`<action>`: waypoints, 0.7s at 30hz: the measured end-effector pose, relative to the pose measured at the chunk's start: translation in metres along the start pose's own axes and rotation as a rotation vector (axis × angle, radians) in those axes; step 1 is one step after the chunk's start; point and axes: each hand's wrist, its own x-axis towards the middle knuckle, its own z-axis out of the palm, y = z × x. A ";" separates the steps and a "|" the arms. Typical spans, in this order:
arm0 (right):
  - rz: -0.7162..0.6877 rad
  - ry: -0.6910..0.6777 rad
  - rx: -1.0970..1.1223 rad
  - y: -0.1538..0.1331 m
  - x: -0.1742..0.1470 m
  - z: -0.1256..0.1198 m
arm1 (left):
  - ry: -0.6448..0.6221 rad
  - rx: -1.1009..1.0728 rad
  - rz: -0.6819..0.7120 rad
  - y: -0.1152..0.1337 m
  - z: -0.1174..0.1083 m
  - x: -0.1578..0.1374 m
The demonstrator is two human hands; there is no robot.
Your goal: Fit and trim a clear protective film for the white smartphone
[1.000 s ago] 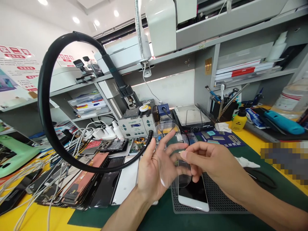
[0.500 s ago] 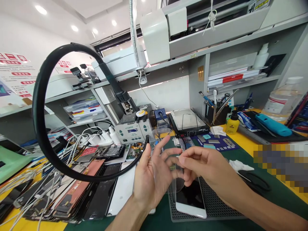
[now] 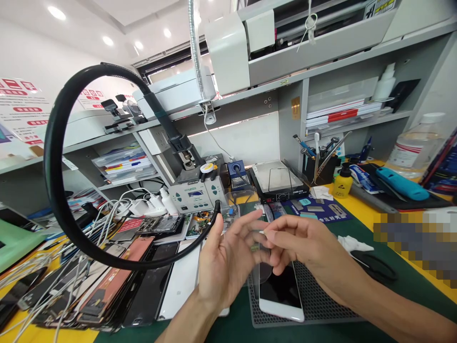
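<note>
My left hand [image 3: 228, 262] is raised with its palm turned to the right, thumb upright and fingers curled around a clear plastic film [image 3: 264, 274]. The film is hard to see; its rounded lower edge shows beneath the fingers. Thumb and forefinger of my right hand [image 3: 300, 243] pinch at the film, close to the left fingertips. Below the hands a phone with a white frame and dark screen [image 3: 280, 293] lies face up on a grey perforated mat [image 3: 328, 297]. Its upper end is hidden by the hands and film.
A thick black hose [image 3: 53, 157] loops across the left foreground from a rework station [image 3: 191, 195]. Stacked phone screens [image 3: 107, 290] and white cables crowd the left. Black scissors [image 3: 374, 267], a white tissue [image 3: 355, 244] and a yellow bottle [image 3: 342, 183] stand or lie to the right.
The view has shifted slightly. Both hands keep nearly the same pose, the left fingers a little lower. The film's upright edge before the left palm no longer shows clearly.
</note>
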 end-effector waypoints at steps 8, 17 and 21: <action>-0.001 0.003 -0.082 0.000 0.002 -0.003 | -0.019 -0.016 -0.011 -0.002 -0.005 0.002; 0.003 0.055 -0.155 0.002 0.003 -0.002 | 0.015 -0.048 -0.029 -0.001 -0.005 0.001; 0.002 0.076 -0.181 0.002 0.004 -0.001 | 0.013 -0.064 -0.029 0.000 -0.005 0.002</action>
